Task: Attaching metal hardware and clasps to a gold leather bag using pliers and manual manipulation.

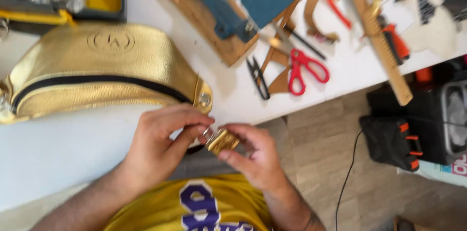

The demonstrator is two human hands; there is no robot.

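left grip: my left hand [163, 136] pinches a small metal ring at the strap end [222, 140]
right grip: my right hand [255, 155] is closed on that gold strap end
where: over the tabletop [73, 143] edge, just below the bag [97, 68]
look: shiny gold, folded, blurred
handling: light, probably soft, slippery; I'd hold by edges

I see my left hand [158, 141] and right hand [253, 155] pinching a small gold strap piece [222, 140] beside the gold bag [97, 73] on the white table [58, 148].
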